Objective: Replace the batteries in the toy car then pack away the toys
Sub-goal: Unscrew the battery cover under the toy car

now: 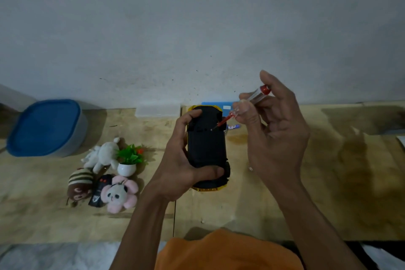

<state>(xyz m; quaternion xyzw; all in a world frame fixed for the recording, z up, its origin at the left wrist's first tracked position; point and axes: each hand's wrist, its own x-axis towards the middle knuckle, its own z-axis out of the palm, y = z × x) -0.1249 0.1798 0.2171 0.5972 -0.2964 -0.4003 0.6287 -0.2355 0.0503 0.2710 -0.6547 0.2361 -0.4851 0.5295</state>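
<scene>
A yellow toy car (206, 149) is turned upside down, its black underside facing me. My left hand (182, 164) grips it from the left, thumb across the near end and fingers over the far end. My right hand (274, 129) pinches a screwdriver (241, 107) with a clear handle and a red cap. Its red-shafted tip rests on a screw in the car's underside near the far end. A battery (233, 126) lies on the table just right of the car.
Left of the car lie a white plush (103, 155), a small potted plant (128, 160), a striped brown plush (80, 184), a black remote (99, 190) and a pink panda plush (119, 193). A blue-lidded tub (47, 127) stands far left. A clear box (157, 109) and a blue card (219, 105) sit by the wall.
</scene>
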